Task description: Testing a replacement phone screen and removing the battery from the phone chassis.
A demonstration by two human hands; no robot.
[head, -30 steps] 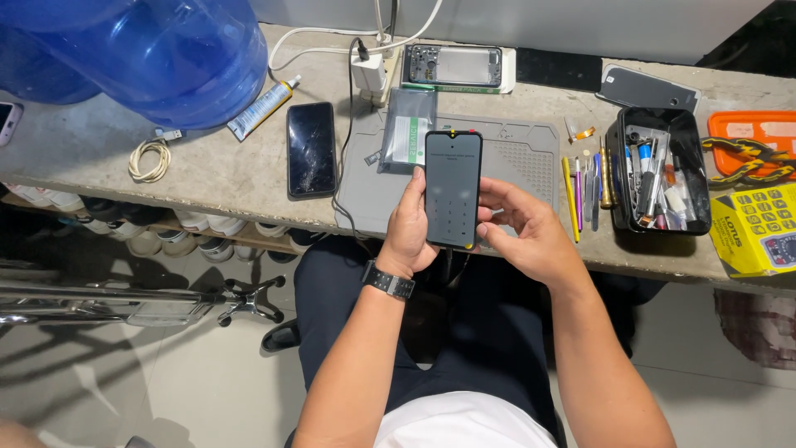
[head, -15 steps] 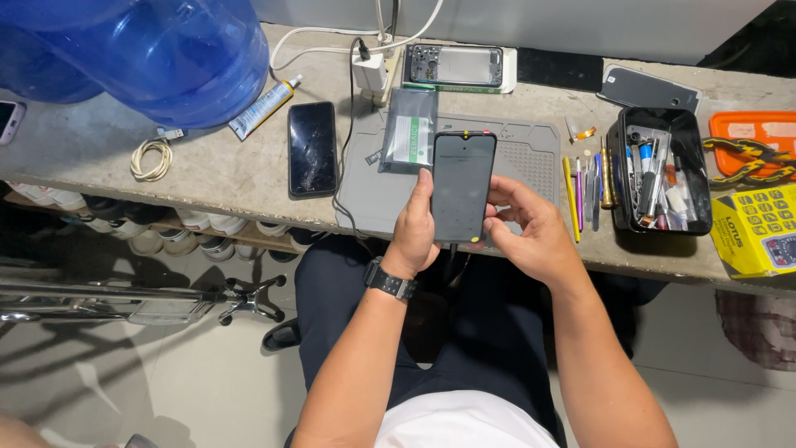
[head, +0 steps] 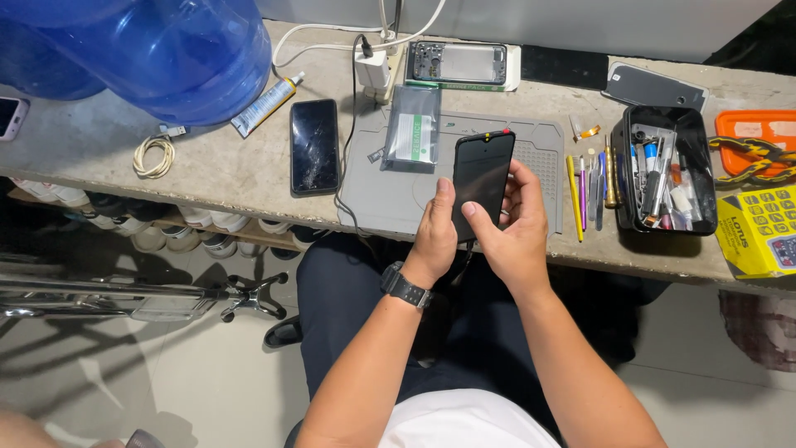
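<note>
A black smartphone (head: pixel 482 174) with a dark screen is held upright above the grey work mat (head: pixel 390 203). My left hand (head: pixel 434 236), with a black watch on its wrist, grips the phone's lower left edge, thumb on the glass. My right hand (head: pixel 512 228) holds the lower right edge from behind, its thumb resting on the screen's lower part. A thin cable hangs from the phone's bottom between my hands.
A cracked black phone (head: pixel 314 147) lies left of the mat, a clear packet (head: pixel 412 129) on it. An opened phone frame (head: pixel 460 64), charger (head: pixel 372 69), glue tube (head: pixel 265 104), blue water jug (head: pixel 166 50), loose tools (head: pixel 590 178), black tool tray (head: pixel 663 170) and yellow box (head: pixel 763 232) share the bench.
The phone's lit screen has gone dark. The phone has tilted and shifted slightly right, and my right thumb has come onto its lower screen.
</note>
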